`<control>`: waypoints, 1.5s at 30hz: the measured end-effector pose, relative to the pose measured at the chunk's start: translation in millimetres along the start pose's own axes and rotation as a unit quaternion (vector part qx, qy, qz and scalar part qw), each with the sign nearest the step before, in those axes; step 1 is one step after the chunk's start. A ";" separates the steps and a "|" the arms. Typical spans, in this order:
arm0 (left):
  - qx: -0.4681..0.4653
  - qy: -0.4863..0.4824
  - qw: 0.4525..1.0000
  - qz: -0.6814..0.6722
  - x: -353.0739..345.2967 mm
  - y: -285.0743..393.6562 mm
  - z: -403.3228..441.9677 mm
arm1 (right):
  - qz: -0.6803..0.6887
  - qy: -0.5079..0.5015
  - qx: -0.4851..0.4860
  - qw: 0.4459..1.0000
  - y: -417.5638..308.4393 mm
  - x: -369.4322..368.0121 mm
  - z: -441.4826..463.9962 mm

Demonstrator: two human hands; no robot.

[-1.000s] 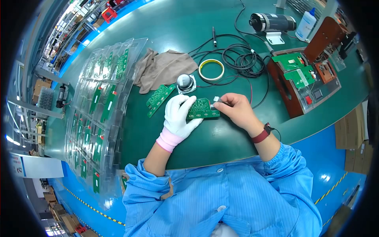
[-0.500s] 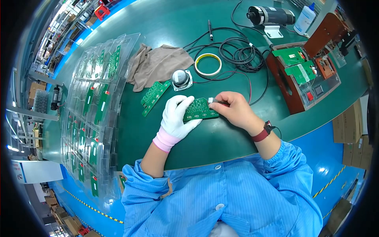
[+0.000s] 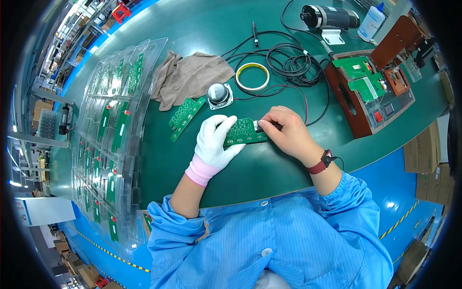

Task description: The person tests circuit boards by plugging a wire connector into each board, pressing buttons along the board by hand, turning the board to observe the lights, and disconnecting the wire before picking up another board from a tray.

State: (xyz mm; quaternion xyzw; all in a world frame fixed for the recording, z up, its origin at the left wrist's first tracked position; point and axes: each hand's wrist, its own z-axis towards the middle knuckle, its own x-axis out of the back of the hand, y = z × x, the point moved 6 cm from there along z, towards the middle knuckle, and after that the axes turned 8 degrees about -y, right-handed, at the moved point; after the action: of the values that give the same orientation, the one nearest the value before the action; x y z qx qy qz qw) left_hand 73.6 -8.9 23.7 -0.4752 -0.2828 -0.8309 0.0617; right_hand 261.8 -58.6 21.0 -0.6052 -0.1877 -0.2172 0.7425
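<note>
In a white glove with a pink cuff, my left hand [image 3: 212, 142] is closed on the left end of a green circuit board [image 3: 243, 132], held above the table. My bare right hand [image 3: 285, 132], with a red band on its wrist, pinches a small white cable connector [image 3: 257, 126] against the board's right edge. Whether the connector is fully seated cannot be made out. Beyond my left hand a second green circuit board [image 3: 185, 118] lies on the table. A small round speaker [image 3: 219, 94] with red and black wires stands just past the held board.
Clear plastic trays [image 3: 139, 108] with several circuit boards stand at left. A grey-brown cloth [image 3: 192, 77], a tape roll [image 3: 239, 83], coiled black cable [image 3: 293, 62] and a pen [image 3: 255, 36] lie behind. At right are a wooden test fixture [image 3: 347, 103], a motor [image 3: 332, 18] and a bottle [image 3: 371, 23].
My right hand has brought the white connector from just above the board's right corner down against its edge. My left hand still holds the board in nearly the same place.
</note>
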 end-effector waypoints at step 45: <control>0.216 -0.043 0.929 -0.296 -0.5 -67.8 -12.0 | -0.492 0.294 -0.204 0.793 15.9 133.9 -149.2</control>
State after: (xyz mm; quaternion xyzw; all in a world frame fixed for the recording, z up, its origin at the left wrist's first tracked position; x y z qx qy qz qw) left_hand 39.5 41.2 -9.2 -0.3806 -0.5858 -0.7089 -0.0976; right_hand 384.8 -214.8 51.2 -0.4751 -0.1844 -0.7543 0.4140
